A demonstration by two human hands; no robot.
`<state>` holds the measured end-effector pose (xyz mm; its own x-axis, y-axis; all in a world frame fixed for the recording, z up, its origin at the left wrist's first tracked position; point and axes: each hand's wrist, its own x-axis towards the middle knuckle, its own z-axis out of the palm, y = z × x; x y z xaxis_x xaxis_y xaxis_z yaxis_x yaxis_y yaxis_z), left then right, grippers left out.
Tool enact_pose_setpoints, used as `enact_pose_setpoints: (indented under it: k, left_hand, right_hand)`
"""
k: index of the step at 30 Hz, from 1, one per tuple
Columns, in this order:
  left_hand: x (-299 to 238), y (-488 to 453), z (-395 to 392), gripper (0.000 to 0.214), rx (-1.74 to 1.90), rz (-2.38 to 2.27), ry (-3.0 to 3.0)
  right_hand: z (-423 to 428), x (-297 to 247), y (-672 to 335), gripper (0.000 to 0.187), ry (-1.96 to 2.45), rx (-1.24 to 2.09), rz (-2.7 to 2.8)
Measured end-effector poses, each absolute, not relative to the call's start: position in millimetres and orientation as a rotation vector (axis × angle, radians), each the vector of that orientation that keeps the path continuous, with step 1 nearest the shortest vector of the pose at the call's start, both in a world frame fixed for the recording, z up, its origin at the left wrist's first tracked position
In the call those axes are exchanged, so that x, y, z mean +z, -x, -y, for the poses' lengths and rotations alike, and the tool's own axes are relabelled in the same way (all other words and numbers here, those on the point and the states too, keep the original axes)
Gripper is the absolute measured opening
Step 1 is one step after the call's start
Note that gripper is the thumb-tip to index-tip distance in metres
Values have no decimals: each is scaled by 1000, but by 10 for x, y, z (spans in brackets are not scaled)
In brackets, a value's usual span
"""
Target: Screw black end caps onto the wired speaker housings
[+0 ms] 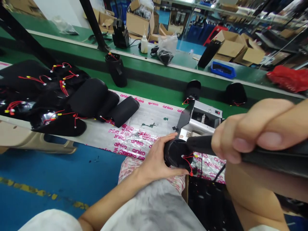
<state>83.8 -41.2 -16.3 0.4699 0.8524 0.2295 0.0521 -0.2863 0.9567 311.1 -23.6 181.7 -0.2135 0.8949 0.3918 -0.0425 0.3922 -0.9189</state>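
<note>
My left hand is wrapped round a black round speaker body with red wires at its open end, held over my lap beside the table edge. My right hand is closed, close to the camera, on a long black tool handle. The tool's tip reaches the top of the speaker body. A black strap rises behind the speaker body.
A pile of black speaker bodies with red wires lies on the plastic-covered table at left. A small silver machine stands behind my hands. More black units stand on the green conveyor. Cardboard boxes line the back.
</note>
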Motion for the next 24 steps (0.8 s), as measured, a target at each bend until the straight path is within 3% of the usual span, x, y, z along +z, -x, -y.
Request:
enact_pose_setpoints:
  k: [3, 7, 14, 24]
  left_hand:
    - [-249, -869, 393, 110, 987, -756, -1611]
    - [-298, -876, 394, 108, 1007, -765, -1566]
    - [-306, -885, 406, 106, 1032, -745, -1561]
    - [-287, -885, 397, 107, 1022, -762, -1540]
  right_hand:
    - [201, 1776, -2880, 50, 685, 1127, 1719]
    - [252, 1598, -2725, 53, 721, 898, 1484]
    - [301, 1569, -2658, 62, 786, 806, 1531]
    - [280, 1611, -2569, 44, 806, 921, 1436]
